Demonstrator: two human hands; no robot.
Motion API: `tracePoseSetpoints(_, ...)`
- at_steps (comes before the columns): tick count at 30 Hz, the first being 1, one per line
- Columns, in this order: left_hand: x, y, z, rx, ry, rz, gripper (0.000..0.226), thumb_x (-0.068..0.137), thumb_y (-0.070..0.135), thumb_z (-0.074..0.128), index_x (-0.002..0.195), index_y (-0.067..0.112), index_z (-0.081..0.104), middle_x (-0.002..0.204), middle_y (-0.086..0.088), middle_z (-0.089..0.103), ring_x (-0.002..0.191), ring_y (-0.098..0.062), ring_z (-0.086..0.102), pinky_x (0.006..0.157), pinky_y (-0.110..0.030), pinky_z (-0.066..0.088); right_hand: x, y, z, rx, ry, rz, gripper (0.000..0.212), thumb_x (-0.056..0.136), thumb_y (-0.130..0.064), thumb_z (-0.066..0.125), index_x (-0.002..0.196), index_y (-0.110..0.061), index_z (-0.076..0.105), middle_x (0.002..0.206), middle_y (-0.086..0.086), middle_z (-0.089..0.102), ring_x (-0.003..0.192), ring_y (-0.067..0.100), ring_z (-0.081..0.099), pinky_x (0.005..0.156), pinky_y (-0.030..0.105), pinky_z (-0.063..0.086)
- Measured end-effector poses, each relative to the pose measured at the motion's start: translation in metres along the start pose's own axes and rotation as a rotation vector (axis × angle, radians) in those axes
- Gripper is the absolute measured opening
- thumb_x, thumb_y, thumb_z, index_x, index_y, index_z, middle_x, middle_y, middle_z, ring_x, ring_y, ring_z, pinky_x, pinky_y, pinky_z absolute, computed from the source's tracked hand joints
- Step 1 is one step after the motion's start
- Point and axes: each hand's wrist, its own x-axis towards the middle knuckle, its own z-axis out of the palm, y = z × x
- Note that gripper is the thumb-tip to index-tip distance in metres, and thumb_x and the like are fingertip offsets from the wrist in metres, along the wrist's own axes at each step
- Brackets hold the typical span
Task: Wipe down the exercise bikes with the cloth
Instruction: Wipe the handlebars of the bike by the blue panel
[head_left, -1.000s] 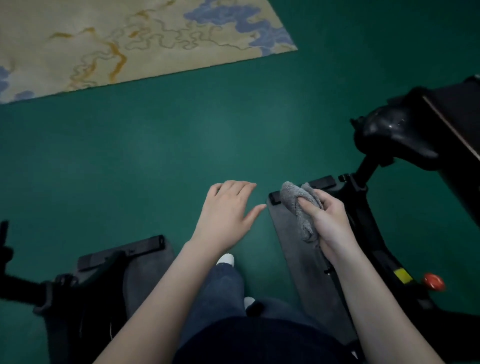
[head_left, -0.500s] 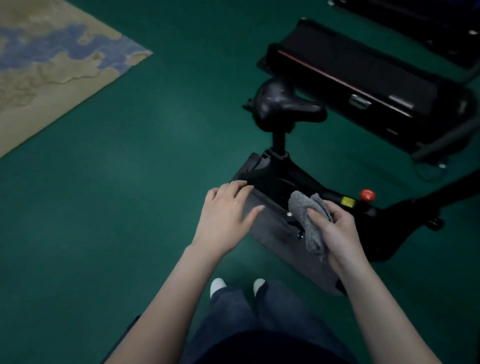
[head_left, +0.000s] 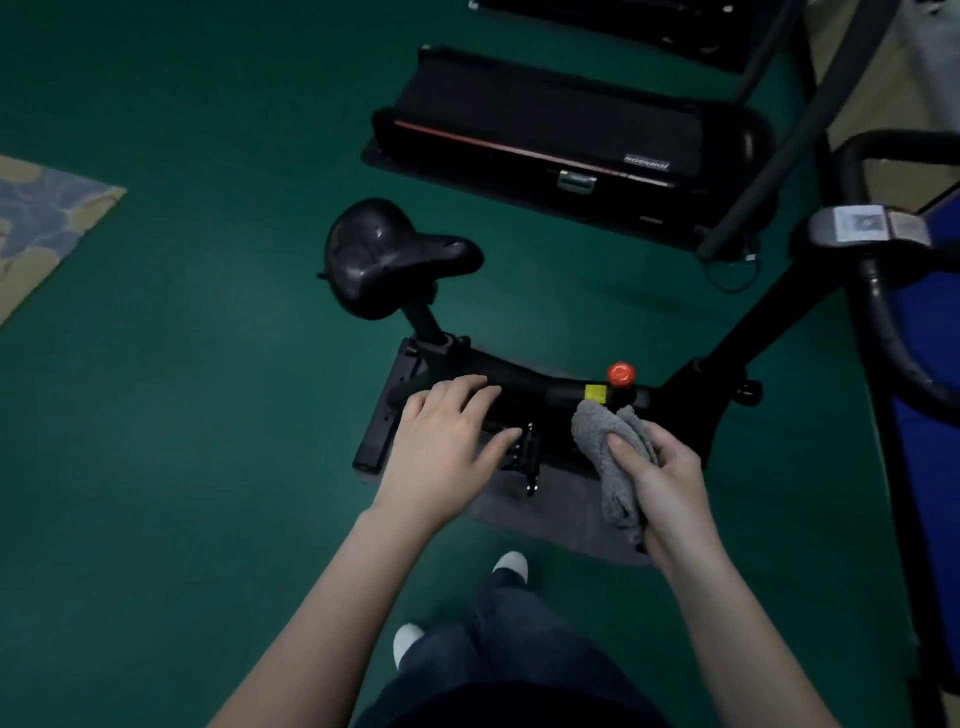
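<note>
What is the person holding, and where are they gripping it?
The right hand holds a bunched grey cloth, thumb and fingers wrapped round its middle. The left hand is open and holds nothing.

- The cloth (head_left: 613, 462) was plain grey, with a nubby, towel-like surface.
- The exercise bike (head_left: 524, 382) was black all over, its saddle (head_left: 387, 257) a glossy black.
- A knob (head_left: 621, 374) on the bike's frame was orange-red, and a small label (head_left: 596, 393) just beside it was yellow.
- The mat (head_left: 550, 525) under the bike was dull grey.
- The floor (head_left: 182, 441) was deep green, unpatterned.
- The rug (head_left: 36, 223) at the left edge was beige with wavy blue-grey patches.
- The treadmill (head_left: 545, 124) was black with a thin reddish stripe along its side.
- The person's trousers (head_left: 514, 649) were dark blue, the shoes (head_left: 511, 564) white.
</note>
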Motion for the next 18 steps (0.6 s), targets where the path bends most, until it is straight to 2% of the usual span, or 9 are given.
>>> tracePoseSetpoints(3, 0.033, 0.020, 0.007, 0.026, 0.005, 0.037, 0.059, 0.089, 0.056, 0.035, 0.124, 0.015, 0.059, 0.126, 0.001, 0.058, 0.115, -0.022, 0.054, 0.096, -0.040, 0.041, 0.028, -0.012, -0.015, 0.030, 0.019, -0.031, 0.022, 0.090, -0.003, 0.060, 0.108, -0.013, 0.065, 0.100, 0.003, 0.071, 0.092, 0.015, 0.067, 0.079, 0.024, 0.049)
tracePoseSetpoints(9, 0.085, 0.055, 0.025, 0.056, 0.003, 0.090, 0.058, 0.088, 0.056, 0.035, 0.122, 0.016, 0.060, 0.120, 0.002, 0.061, 0.113, -0.022, 0.055, 0.093, -0.039, 0.042, 0.075, -0.027, -0.041, 0.094, 0.031, -0.056, 0.024, 0.090, -0.002, 0.059, 0.113, -0.010, 0.064, 0.103, 0.004, 0.070, 0.092, 0.013, 0.066, 0.082, 0.023, 0.049)
tracePoseSetpoints(13, 0.104, 0.072, 0.034, 0.079, -0.026, 0.116, 0.058, 0.089, 0.056, 0.035, 0.123, 0.016, 0.060, 0.121, 0.003, 0.061, 0.113, -0.021, 0.055, 0.093, -0.038, 0.042, 0.095, -0.033, -0.056, 0.114, 0.031, -0.051, 0.021, 0.091, -0.005, 0.061, 0.104, -0.021, 0.065, 0.104, 0.004, 0.070, 0.096, 0.015, 0.067, 0.084, 0.027, 0.051)
tracePoseSetpoints(18, 0.130, 0.085, 0.040, 0.086, -0.048, 0.170, 0.056, 0.089, 0.055, 0.036, 0.122, 0.016, 0.060, 0.120, 0.002, 0.061, 0.112, -0.021, 0.055, 0.092, -0.037, 0.042, 0.114, -0.043, -0.067, 0.150, 0.075, -0.046, 0.017, 0.090, -0.006, 0.062, 0.097, -0.021, 0.065, 0.099, 0.007, 0.071, 0.088, 0.017, 0.068, 0.075, 0.027, 0.053)
